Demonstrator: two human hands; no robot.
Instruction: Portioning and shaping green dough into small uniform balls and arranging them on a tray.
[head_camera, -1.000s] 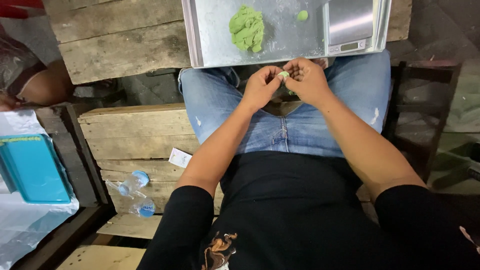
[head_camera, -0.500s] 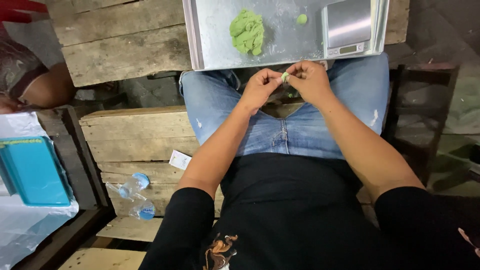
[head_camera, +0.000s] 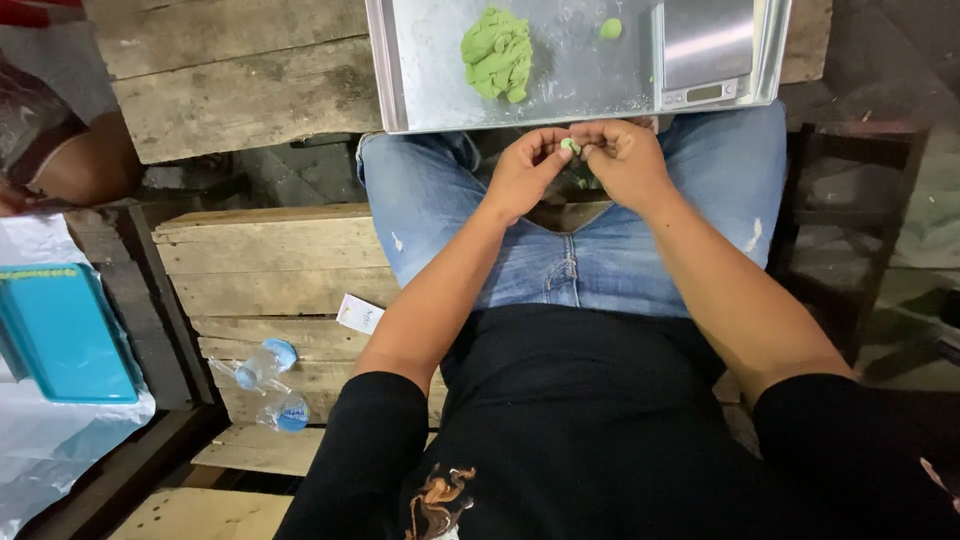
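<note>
Your left hand (head_camera: 525, 175) and right hand (head_camera: 625, 160) meet over your lap, pinching a dough piece (head_camera: 570, 146). Just beyond them lies the tray (head_camera: 420, 95), carrying a dough heap (head_camera: 497, 55), a dough ball (head_camera: 610, 29) and, rightmost, a scale (head_camera: 706, 50).

One cam only, head-worn, so no 2nd view to share anything with. Looks steeply down along the wearer's own torso and lap; black shirt fills 6 o'clock, knees in jeans sit just above centre. Faces fwd/down toward the metal tray (head_camera: 430, 95) at 12 o'clock, cut by the top edge, w/ a small scale (head_camera: 708, 50) on it at approx 1 o'clock. Close range: left hand (head_camera: 525, 170) and right hand (head_camera: 625, 160) meet just under the tray, forearms run back to 5 and 7 o'clock. Wooden bench (head_camera: 265, 270) at 9 o'clock, teal tray (head_camera: 60, 335) at far 8–9 o'clock edge, another person's arm (head_camera: 70, 165) at 10 o'clock.
</note>
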